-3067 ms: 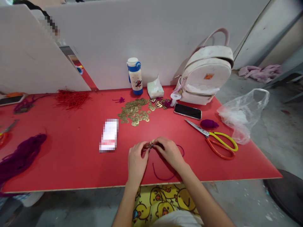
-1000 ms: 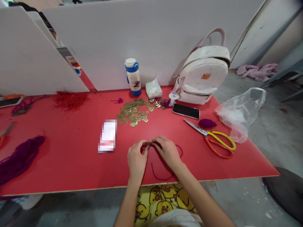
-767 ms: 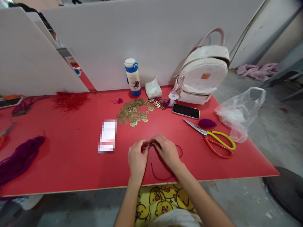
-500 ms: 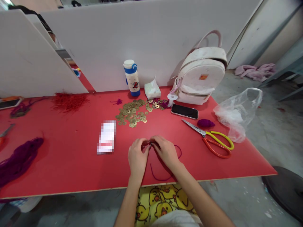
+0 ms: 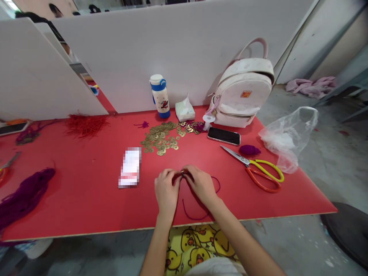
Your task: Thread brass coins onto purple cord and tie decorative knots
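My left hand (image 5: 167, 188) and my right hand (image 5: 201, 184) meet over the red table near its front edge. Both pinch with thumb and forefinger, tips almost touching. A small dark, metallic-looking piece (image 5: 182, 173) shows between the fingertips, too small to make out. A thin purple cord (image 5: 198, 219) runs in a loop from under my right hand, its loose end lying on the table. Beyond my hands lies a spread of brass coins with holes (image 5: 161, 134).
Scissors (image 5: 248, 163), a phone (image 5: 223, 136) and a purple thread bundle (image 5: 249, 150) lie to the right. A bottle (image 5: 160, 96), tissues (image 5: 185, 110) and backpack (image 5: 244, 92) stand behind. A paper slip (image 5: 130, 167) and purple yarn (image 5: 27, 193) lie left, a plastic bag (image 5: 287, 138) far right.
My left hand has shifted very slightly left, and the fingertips have turned a little around the small piece. The cord and the things on the table stay as they were.
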`<control>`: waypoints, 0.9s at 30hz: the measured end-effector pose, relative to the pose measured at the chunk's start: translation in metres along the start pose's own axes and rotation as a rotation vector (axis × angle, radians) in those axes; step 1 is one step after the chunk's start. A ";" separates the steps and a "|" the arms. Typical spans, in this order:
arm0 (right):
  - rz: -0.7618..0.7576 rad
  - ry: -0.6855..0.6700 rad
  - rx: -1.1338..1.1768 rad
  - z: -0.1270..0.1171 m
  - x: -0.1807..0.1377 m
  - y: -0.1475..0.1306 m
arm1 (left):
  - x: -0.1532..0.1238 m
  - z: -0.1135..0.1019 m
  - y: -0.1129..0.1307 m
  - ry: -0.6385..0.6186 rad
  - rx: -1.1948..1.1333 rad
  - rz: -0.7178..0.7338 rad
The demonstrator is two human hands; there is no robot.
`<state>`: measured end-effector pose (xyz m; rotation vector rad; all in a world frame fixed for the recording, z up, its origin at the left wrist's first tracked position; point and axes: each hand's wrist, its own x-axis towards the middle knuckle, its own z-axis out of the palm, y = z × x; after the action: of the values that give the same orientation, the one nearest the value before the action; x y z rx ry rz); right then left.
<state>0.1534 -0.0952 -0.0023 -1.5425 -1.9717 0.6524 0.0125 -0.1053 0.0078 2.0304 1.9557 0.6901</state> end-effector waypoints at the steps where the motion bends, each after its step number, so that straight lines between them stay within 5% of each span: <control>1: 0.002 -0.004 0.002 0.000 0.000 0.000 | 0.000 0.000 0.000 0.002 0.003 0.000; 27: 0.015 -0.011 -0.005 -0.002 0.000 -0.001 | -0.001 -0.002 -0.003 0.024 -0.066 -0.003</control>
<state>0.1544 -0.0958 0.0002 -1.5616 -1.9722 0.6641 0.0093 -0.1068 0.0078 1.9888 1.9225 0.7716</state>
